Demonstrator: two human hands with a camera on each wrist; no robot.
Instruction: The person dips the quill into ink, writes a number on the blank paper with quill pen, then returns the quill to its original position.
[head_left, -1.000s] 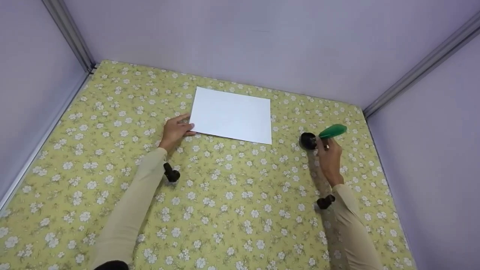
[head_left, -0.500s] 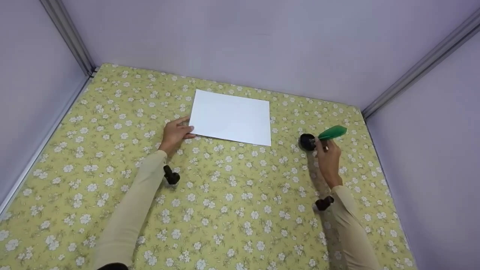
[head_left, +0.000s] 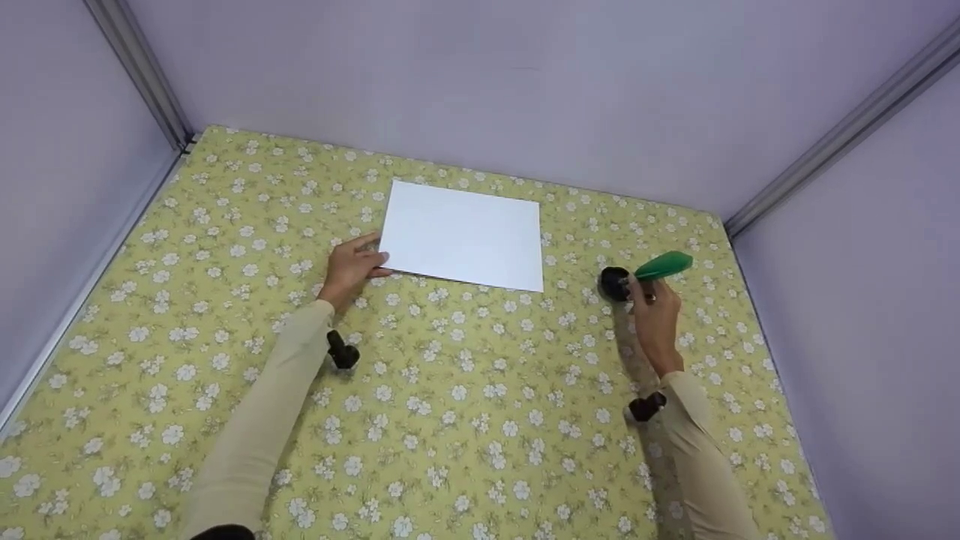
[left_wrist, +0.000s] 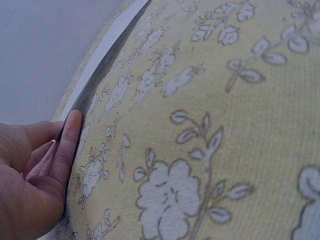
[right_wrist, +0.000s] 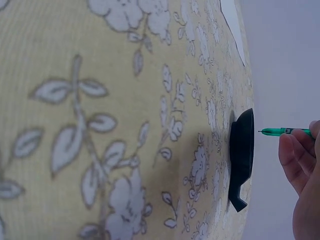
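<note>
The left hand point(head_left: 351, 268) pinches the near left corner of a white sheet point(head_left: 461, 236), thumb on top and fingers beneath. In the left wrist view, the sheet point(left_wrist: 104, 52) is seen edge-on, stretching away from the fingertips. Over on the right, the right hand point(head_left: 658, 319) pinches a green pen point(head_left: 666, 264) with a leaf-shaped top between thumb and fingers. A round black holder point(head_left: 613, 284) with a small projecting tab stands on the cloth just left of that hand. The right wrist view shows the pen's point(right_wrist: 272, 132) fine tip pointing at the holder point(right_wrist: 242, 145), a small gap between them.
A yellow cloth with white flowers point(head_left: 450, 390) covers the table. Pale panels rise at the back point(head_left: 480, 90), left and right, joined by grey metal posts point(head_left: 142, 75). A black camera mount sits on each wrist.
</note>
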